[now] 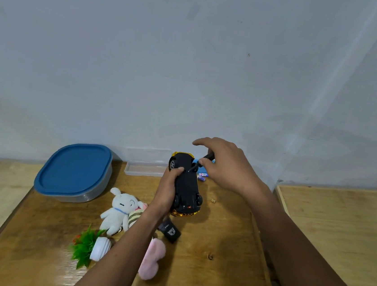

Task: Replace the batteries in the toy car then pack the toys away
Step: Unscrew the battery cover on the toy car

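A yellow toy car lies upside down, its black underside facing up. My left hand grips its left side and holds it above the wooden table. My right hand holds a small black screwdriver whose tip touches the underside near the far wheels. Small batteries lie on the table just behind the car. A black cover piece lies near my left wrist.
A grey box with a blue lid stands at the left. A clear plastic tray sits by the wall. A white plush rabbit, a striped plush, a pink plush and a small potted plastic plant lie in front.
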Available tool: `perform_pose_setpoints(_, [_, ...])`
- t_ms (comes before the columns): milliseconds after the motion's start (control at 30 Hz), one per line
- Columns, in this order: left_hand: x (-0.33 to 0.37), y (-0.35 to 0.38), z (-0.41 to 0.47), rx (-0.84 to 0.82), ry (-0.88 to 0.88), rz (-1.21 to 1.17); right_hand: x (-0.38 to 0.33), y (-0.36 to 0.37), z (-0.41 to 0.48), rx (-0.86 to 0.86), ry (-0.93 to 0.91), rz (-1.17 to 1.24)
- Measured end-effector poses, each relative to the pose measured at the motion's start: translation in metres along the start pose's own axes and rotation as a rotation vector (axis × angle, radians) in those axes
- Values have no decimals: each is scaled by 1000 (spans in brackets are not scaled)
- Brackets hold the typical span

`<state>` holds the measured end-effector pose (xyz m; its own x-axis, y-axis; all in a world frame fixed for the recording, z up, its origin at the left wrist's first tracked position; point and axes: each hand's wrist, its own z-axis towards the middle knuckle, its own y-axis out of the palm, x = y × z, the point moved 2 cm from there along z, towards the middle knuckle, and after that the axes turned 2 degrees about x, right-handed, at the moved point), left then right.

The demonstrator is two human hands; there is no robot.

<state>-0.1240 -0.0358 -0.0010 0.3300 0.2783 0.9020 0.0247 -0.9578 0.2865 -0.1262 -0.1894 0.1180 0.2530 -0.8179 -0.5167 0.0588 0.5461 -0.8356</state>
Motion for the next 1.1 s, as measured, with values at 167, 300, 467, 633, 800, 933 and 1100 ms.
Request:
perform_pose_setpoints(167, [-1, 0, 3, -13, 7, -3, 3, 1, -2, -10, 36, -88])
perform_pose_setpoints(300, [-2, 0, 2, 2, -3, 7, 5, 3, 0, 78, 89, -203])
perform_pose_setpoints(467, [-2, -1, 3, 6, -6, 4, 3, 3, 0, -34, 20, -15])
perform_pose_setpoints(633, [-4, -3, 6, 6, -2, 16, 3, 4, 0, -14, 11, -107])
perform_pose_setpoints(800, [-5, -3, 7, 12, -6, 6, 5, 5, 2, 50, 53, -242])
perform_pose_setpoints(933, [-5, -4, 7, 16, -4, 11, 3, 7, 3, -31, 11, -27])
perform_pose_setpoints(1100, [-6, -6, 10, 6, 8, 32, 1, 7, 2, -68, -29, -62])
